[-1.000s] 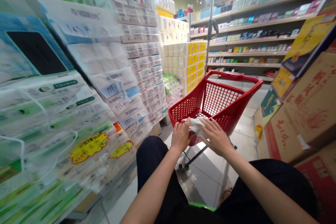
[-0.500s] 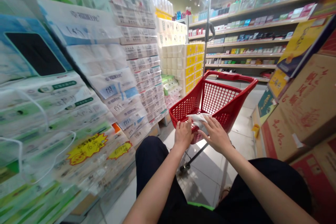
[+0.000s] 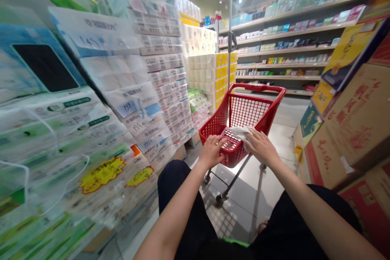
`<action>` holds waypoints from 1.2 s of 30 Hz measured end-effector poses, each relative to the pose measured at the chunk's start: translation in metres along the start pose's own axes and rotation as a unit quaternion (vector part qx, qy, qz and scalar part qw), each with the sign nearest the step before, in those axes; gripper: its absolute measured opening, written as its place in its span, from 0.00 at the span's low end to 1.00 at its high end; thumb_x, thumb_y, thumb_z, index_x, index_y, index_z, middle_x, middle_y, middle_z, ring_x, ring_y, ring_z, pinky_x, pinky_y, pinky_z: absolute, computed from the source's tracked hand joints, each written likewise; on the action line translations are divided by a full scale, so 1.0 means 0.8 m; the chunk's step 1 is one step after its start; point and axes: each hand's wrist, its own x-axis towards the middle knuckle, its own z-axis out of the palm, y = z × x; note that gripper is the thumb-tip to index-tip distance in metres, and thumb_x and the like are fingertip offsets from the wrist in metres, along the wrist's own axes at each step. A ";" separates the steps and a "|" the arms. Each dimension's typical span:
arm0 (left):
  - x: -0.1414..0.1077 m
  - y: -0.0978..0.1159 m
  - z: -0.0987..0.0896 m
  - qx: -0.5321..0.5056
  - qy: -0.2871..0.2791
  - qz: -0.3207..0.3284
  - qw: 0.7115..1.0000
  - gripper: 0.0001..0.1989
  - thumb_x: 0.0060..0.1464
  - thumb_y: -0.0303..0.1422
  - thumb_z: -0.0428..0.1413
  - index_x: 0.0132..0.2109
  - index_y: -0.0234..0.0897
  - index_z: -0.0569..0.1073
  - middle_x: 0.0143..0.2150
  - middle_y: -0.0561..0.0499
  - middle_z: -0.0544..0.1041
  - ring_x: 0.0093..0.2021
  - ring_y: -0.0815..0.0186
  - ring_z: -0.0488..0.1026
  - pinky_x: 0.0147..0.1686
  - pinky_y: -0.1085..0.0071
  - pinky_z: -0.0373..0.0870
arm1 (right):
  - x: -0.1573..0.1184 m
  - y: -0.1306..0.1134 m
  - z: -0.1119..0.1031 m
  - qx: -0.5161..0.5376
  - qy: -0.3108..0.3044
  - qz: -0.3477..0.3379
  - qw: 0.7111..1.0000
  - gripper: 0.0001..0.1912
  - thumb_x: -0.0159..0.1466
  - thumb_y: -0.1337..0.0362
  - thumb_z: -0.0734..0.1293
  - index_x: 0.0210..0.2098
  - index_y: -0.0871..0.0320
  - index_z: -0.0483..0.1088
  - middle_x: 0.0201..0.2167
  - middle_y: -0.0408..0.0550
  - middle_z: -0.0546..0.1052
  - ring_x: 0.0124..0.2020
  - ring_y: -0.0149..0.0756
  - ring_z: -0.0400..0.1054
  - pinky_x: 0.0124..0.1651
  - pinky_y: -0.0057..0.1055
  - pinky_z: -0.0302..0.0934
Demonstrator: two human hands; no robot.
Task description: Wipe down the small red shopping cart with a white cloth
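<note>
The right hand [image 3: 260,146] has thumb and fingers closed on a white cloth [image 3: 239,131], at the cart's near rim. Left of that grip, the left hand [image 3: 211,151] is at the rim too, fingers slightly spread; whether it clamps the cart [image 3: 234,157] I cannot tell. The step in hand seems to be working the cloth over the rim; sliding it further would call for light, even pressure and a steadied cart. The cloth's long axis runs crosswise, its free end pointing left. The cart's runs away from the grip, handle [image 3: 258,88] at the far end. Packs [image 3: 166,65] rise leftward, cartons [image 3: 362,118] rightward.
</note>
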 end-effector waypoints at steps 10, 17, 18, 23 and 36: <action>-0.001 -0.016 0.035 0.079 0.008 -0.081 0.994 0.29 0.51 0.49 0.63 0.54 0.39 0.67 0.49 0.45 0.68 0.57 0.53 0.62 0.68 0.43 0.46 | -0.044 -0.082 0.000 0.018 0.047 -0.050 0.997 0.31 0.70 0.49 0.57 0.67 0.56 0.58 0.68 0.53 0.60 0.71 0.50 0.45 0.69 0.51 0.49; -0.002 0.017 0.035 0.072 0.023 -0.091 0.993 0.26 0.55 0.50 0.59 0.54 0.40 0.68 0.48 0.44 0.69 0.53 0.52 0.63 0.67 0.41 0.45 | -0.053 -0.061 -0.014 -0.009 0.025 -0.096 0.995 0.29 0.70 0.50 0.57 0.67 0.54 0.58 0.68 0.51 0.61 0.71 0.46 0.47 0.72 0.50 0.43; -0.002 0.021 0.034 0.064 0.021 -0.086 0.994 0.26 0.55 0.49 0.59 0.55 0.40 0.67 0.48 0.45 0.69 0.53 0.52 0.64 0.67 0.42 0.45 | -0.049 -0.047 -0.016 -0.016 0.026 -0.084 0.996 0.29 0.70 0.50 0.56 0.67 0.54 0.58 0.68 0.51 0.60 0.70 0.46 0.48 0.71 0.50 0.43; -0.003 0.036 0.030 -0.001 0.000 -0.021 1.000 0.28 0.56 0.40 0.58 0.61 0.40 0.63 0.53 0.46 0.71 0.54 0.55 0.65 0.65 0.51 0.51 | -0.050 -0.013 -0.021 -0.014 0.057 -0.025 0.998 0.31 0.71 0.50 0.54 0.69 0.56 0.55 0.69 0.54 0.57 0.70 0.48 0.48 0.69 0.50 0.49; 0.006 0.056 0.035 0.010 -0.028 -0.008 1.000 0.28 0.53 0.34 0.58 0.60 0.35 0.63 0.60 0.42 0.70 0.60 0.53 0.65 0.66 0.53 0.52 | -0.104 -0.110 0.008 -0.012 0.089 0.014 0.996 0.37 0.68 0.50 0.60 0.71 0.58 0.49 0.71 0.58 0.51 0.68 0.57 0.47 0.66 0.54 0.51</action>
